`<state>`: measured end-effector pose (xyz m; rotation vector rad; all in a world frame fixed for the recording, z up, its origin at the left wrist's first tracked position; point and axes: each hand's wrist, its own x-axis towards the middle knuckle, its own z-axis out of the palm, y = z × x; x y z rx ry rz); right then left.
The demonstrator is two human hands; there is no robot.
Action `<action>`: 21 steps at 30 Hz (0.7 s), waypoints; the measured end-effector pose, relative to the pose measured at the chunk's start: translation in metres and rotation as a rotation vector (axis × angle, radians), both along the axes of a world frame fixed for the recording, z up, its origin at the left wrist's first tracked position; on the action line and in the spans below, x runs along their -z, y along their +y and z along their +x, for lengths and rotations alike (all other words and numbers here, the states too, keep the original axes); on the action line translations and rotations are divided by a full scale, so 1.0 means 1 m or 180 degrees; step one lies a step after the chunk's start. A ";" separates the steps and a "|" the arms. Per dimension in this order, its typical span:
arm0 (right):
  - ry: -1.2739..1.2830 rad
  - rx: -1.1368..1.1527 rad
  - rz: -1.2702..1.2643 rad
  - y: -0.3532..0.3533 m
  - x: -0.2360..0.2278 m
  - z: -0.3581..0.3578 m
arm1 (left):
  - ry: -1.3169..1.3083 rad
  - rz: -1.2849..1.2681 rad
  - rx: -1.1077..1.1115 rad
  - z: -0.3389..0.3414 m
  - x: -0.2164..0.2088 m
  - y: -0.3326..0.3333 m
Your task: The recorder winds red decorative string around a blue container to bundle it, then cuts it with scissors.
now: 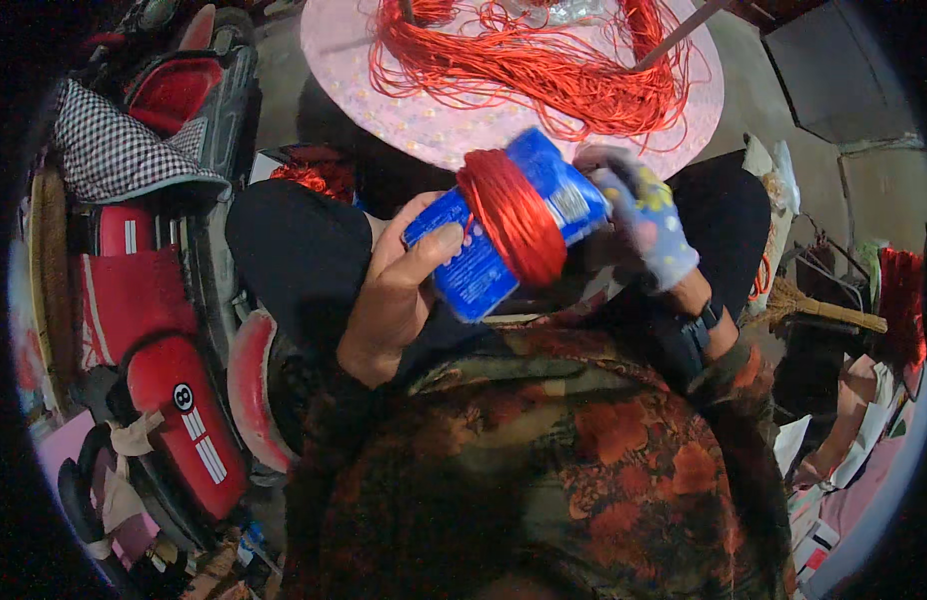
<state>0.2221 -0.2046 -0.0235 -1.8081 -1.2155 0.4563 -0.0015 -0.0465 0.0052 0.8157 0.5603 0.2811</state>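
Note:
My bare left hand (409, 275) grips a flat blue packet (471, 285) by its left end, thumb on top. Bright red cord (514, 215) is wound in a thick band around the packet's middle. At the packet's right end is my right hand (646, 215), in a grey glove with yellow spots and slightly blurred. Its fingers curl inward beside the packet; whatever they hold is hidden. Beyond both hands, a large loose skein of red cord (544, 75) lies on a round pink table (359, 85), looped around upright rods (684, 35).
Another bundle of red cord (319, 178) sits beside my left knee. On the left stands a red and black vehicle (189, 425) with a checkered cloth (119, 145) over it. A straw broom (824, 305) and piled papers (854, 420) lie on the right.

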 end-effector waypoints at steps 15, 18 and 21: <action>0.1659 -0.0004 0.0196 -0.045 -0.012 -0.056 | -0.0068 0.0283 0.1026 -0.007 0.022 -0.021; 0.2091 -0.0213 -0.0069 -0.056 -0.012 -0.059 | -0.0185 0.0016 0.1034 -0.008 0.019 -0.029; 0.2383 -0.0710 -0.0321 -0.065 -0.017 -0.051 | -0.0297 -0.0057 0.1132 -0.013 0.026 -0.032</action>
